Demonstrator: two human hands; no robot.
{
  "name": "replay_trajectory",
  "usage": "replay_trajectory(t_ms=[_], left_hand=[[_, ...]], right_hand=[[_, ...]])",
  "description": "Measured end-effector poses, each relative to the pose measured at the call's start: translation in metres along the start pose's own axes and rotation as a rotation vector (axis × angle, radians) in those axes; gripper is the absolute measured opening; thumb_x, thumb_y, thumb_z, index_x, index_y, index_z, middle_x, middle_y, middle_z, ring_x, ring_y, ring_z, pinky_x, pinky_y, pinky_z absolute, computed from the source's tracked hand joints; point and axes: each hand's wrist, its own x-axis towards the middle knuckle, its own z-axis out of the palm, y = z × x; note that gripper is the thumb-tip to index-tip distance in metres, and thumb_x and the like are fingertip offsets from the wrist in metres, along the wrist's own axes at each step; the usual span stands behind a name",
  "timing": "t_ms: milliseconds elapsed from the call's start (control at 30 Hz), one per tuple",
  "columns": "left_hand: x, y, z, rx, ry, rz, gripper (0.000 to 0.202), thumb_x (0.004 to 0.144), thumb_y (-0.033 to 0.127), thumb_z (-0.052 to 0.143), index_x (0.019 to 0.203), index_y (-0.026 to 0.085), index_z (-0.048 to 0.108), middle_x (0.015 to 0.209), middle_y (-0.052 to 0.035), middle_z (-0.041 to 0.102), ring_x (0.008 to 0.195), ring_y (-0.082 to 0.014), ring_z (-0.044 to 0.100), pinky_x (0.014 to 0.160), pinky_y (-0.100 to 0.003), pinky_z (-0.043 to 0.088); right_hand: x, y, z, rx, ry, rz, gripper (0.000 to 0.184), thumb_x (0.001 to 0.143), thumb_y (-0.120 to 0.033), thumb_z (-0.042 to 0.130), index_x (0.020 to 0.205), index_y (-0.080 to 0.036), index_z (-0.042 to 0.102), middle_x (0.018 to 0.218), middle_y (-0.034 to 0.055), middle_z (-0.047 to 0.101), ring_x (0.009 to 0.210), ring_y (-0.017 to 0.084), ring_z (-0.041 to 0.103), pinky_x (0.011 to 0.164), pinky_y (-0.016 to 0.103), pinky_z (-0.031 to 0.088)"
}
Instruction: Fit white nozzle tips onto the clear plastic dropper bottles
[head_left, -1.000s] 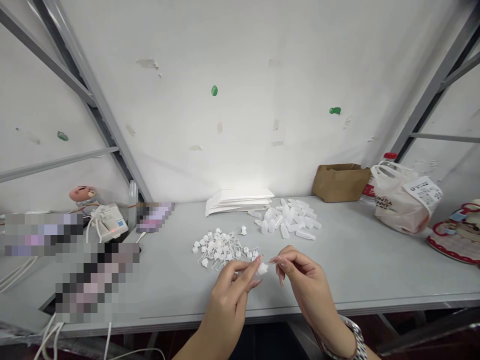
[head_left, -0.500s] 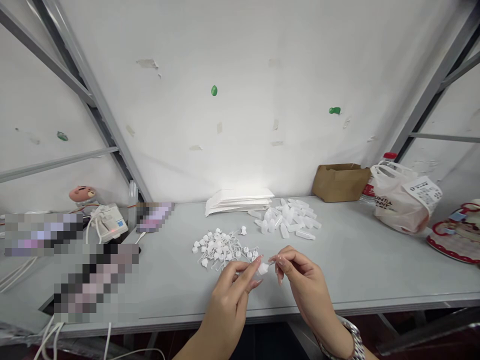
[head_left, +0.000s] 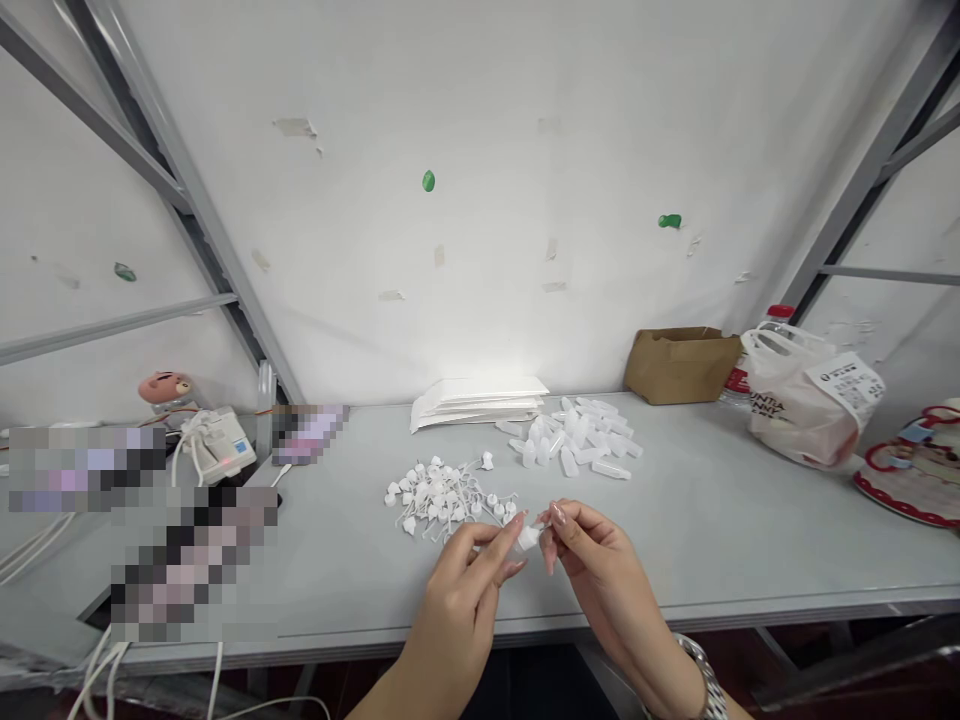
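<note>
1. The left hand (head_left: 457, 600) is closed around a small white plastic bottle (head_left: 529, 537), with thumb and fingers pinching it from the side nearest the body.
2. The right hand (head_left: 600, 570) is also clenched into a pinch, its fingertips (head_left: 556, 520) right at the end of the bottle. It may be holding the bottle or a small part at its tip, but that is too small to tell.
3. The bottle is held up in the air between the hands, above the middle of the table (head_left: 712, 540) and toward its front edge.
4. Just beyond the left hand lies a loose heap of white caps (head_left: 442, 495) with thin plastic loops.
5. Further back and to the right, near the table's rear edge, lies a pile of white bottles (head_left: 577, 435). The two heaps sit close together but apart.
6. Behind them, against the rear edge, is a stack of white envelopes (head_left: 476, 400).
7. At the rear right corner stand a brown paper bag (head_left: 679, 365) and a white plastic bag (head_left: 799, 395), with a red-capped bottle (head_left: 780, 312) behind the bag.
8. At the left end are a white device with cords (head_left: 217, 445) and a pink toy (head_left: 163, 387). Blurred patches hide other items there.
9. A metal watch (head_left: 701, 665) sits on the right wrist.
</note>
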Motion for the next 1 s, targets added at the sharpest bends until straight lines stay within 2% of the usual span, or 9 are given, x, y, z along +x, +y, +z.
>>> replay_trajectory(t_ms=[300, 533, 733, 1000], left_hand=[[-0.0019, 0.0008, 0.0007, -0.005, -0.026, -0.041, 0.051, 0.090, 0.007, 0.032, 0.134, 0.033, 0.039, 0.097, -0.0042, 0.049, 0.087, -0.0121, 0.056, 0.086, -0.032, 0.056], [-0.0035, 0.0024, 0.0021, -0.021, -0.029, -0.063, 0.047, 0.091, 0.012, 0.035, 0.134, 0.030, 0.041, 0.091, -0.0038, 0.050, 0.080, -0.0120, 0.056, 0.080, -0.030, 0.056], [-0.0007, 0.0061, -0.0002, -0.047, -0.063, -0.189, 0.041, 0.090, 0.018, 0.043, 0.128, 0.030, 0.049, 0.079, -0.0013, 0.053, 0.062, -0.0101, 0.053, 0.060, -0.023, 0.052], [-0.0012, 0.0072, 0.0018, -0.144, -0.086, -0.343, 0.036, 0.089, 0.028, 0.045, 0.124, 0.029, 0.055, 0.080, -0.0029, 0.057, 0.065, -0.0118, 0.055, 0.058, -0.024, 0.050]], right_hand=[[-0.0002, 0.0008, 0.0015, 0.008, 0.016, -0.044, 0.024, 0.073, -0.040, 0.069, 0.063, -0.018, 0.064, 0.054, -0.0018, 0.055, 0.053, 0.012, 0.048, 0.062, 0.028, 0.040], [-0.0010, 0.0042, -0.0023, -0.111, 0.031, -0.143, 0.023, 0.077, -0.037, 0.065, 0.064, -0.019, 0.065, 0.057, -0.0014, 0.055, 0.059, 0.013, 0.051, 0.068, 0.030, 0.041], [-0.0021, 0.0036, -0.0045, -0.273, 0.046, -0.283, 0.019, 0.079, -0.032, 0.064, 0.066, -0.020, 0.066, 0.062, -0.0005, 0.054, 0.061, 0.014, 0.053, 0.064, 0.029, 0.043], [-0.0036, 0.0003, -0.0007, -0.360, 0.053, -0.308, 0.022, 0.078, -0.034, 0.063, 0.061, -0.020, 0.065, 0.058, -0.0003, 0.052, 0.057, 0.015, 0.053, 0.059, 0.029, 0.044]])
